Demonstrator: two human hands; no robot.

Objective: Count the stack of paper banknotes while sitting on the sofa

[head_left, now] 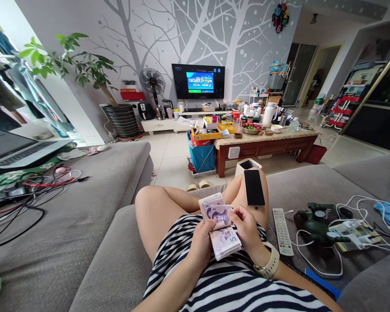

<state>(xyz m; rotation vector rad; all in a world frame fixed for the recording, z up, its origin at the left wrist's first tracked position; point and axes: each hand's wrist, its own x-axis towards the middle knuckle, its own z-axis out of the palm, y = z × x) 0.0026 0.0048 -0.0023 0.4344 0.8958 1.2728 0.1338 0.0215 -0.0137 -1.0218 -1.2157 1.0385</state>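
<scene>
Black and white stripes run across soft cloth at the bottom centre of the frame. Just above it, purple paper banknotes, rectangular and marked with a 5, spread in two overlapping groups at lower centre; their exact number cannot be told. The left hand clasps them, its thumb pressed flat on the paper. The right hand pinches the right edge of an upper note between thumb and finger. One pale watch band circles the right wrist. On the bent knee to the right lies one flat phone, a glossy black rectangle.

Grey woven sofa upholstery fills the lower left, where one slim laptop stands open beside a tangle of thin cables. At lower right lie one long white remote and one dark green, lumpy figure.

Farther off, two beige slippers sit on smooth tiles. Right of centre, the reddish-brown wooden worktop carries one round bowl of red and green fruit and one white cylindrical bottle. Beyond, near upper centre, are one round-caged fan and one flat, lit television.
</scene>
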